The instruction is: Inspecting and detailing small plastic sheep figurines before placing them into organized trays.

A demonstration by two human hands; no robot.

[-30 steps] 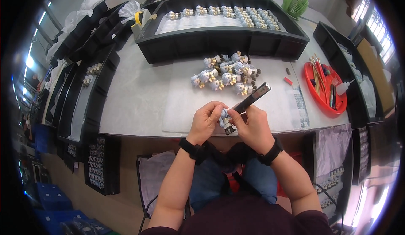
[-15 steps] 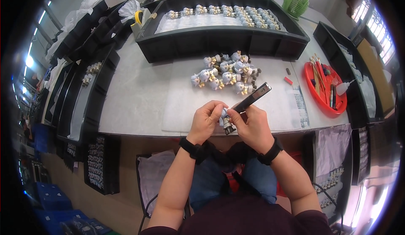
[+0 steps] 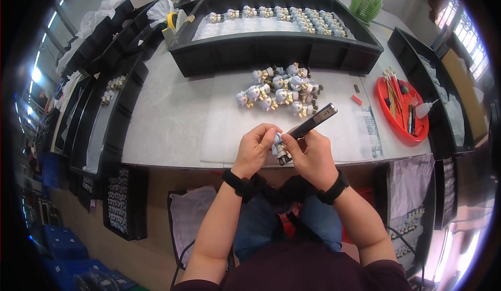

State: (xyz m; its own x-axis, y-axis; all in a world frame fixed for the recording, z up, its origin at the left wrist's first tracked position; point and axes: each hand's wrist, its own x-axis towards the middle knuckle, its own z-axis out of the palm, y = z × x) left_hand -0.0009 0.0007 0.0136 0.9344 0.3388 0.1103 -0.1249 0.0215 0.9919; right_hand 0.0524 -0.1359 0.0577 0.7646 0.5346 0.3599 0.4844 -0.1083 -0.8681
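Close to the table's near edge my left hand (image 3: 255, 147) pinches a small figurine (image 3: 282, 154) with pale blue hair and dark feet. The figurine's head sits between the fingers, partly covered. My right hand (image 3: 313, 152) is closed around a thick black bar-shaped tool (image 3: 314, 121) that slants up and to the right. Its upper end has a shiny inset; its lower end is hidden by the hand, so its exact kind is unclear. The right thumb touches the figurine. Just beyond my hands lies a pile of similar figurines (image 3: 282, 96).
A large black tray (image 3: 271, 48) with rows of figurines stands across the back. On the right, a red basin (image 3: 417, 139) holds brushes and a bottle, beside a black bin (image 3: 441, 90). A red block (image 3: 356, 100) and a green fan (image 3: 367, 4) are nearby. Another black tray (image 3: 107, 129) is left.
The black tool's upper end has shifted slightly up and to the right. Both hands keep nearly the same place on the figurine.
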